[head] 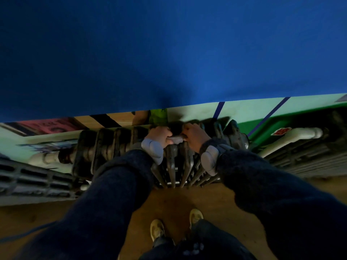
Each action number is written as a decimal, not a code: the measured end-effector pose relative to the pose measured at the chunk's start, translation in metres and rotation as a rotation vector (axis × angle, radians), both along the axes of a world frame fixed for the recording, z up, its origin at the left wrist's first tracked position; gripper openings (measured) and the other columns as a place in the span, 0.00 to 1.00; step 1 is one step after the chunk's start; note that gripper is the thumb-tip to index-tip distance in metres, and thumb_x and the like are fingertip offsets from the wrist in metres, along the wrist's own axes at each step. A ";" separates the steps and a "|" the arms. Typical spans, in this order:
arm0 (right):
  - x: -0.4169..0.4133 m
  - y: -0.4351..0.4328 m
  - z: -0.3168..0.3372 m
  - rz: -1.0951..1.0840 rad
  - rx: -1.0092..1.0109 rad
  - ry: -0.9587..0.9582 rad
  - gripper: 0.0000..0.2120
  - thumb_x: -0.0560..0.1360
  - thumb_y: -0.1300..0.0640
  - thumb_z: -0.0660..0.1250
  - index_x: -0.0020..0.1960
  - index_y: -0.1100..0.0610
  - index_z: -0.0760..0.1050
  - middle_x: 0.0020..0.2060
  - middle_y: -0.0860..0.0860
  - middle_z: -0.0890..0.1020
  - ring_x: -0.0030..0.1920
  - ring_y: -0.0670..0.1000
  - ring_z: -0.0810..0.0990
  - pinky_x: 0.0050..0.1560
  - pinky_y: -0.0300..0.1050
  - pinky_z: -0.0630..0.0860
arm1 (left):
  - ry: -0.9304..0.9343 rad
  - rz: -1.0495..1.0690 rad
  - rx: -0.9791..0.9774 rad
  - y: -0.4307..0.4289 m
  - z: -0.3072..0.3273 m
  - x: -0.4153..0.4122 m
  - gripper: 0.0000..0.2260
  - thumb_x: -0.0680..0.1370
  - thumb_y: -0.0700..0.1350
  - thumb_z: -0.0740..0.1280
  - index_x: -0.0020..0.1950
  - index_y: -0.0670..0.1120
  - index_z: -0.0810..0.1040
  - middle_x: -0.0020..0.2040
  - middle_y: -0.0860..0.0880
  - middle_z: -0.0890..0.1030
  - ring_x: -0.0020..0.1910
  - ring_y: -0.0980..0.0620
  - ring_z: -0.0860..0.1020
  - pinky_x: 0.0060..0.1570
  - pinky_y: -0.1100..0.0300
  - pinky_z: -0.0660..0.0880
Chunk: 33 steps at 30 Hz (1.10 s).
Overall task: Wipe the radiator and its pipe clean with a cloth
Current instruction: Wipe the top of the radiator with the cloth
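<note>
Person is standing at the dark ribbed radiator [110, 145] and leaning over its top, shoes [157, 228] on the wooden floor [169, 199]. Left hand [158, 134] and right hand [195, 136] are both sitting on the top edge at the middle ribs, close together. A short grey strip of cloth [176, 139] is stretching between them, lying across the rib tops. Fingers [189, 128] of both hands are curling round the cloth ends, gripping them.

Step in hand, by my judgement: wiping the radiator top, with the cloth pulled taut over a rib. The white pipe [300, 133] is running off to the right of the radiator, well apart from both hands.

The next move is probably calling for dragging the taut cloth along or down between the ribs with both grips firm. After that, shifting right toward the pipe.
</note>
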State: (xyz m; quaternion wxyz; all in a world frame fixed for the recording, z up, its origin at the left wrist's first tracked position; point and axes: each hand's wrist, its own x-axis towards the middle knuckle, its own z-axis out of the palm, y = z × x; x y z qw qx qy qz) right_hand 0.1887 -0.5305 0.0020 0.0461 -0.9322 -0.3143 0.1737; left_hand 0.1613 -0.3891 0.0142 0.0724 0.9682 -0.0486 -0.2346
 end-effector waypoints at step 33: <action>0.022 0.000 0.026 -0.055 0.152 -0.021 0.19 0.79 0.63 0.56 0.69 0.60 0.68 0.67 0.60 0.66 0.67 0.57 0.65 0.64 0.43 0.59 | -0.173 -0.093 0.262 -0.009 0.024 0.008 0.16 0.81 0.36 0.53 0.68 0.42 0.66 0.72 0.43 0.58 0.63 0.42 0.70 0.50 0.51 0.71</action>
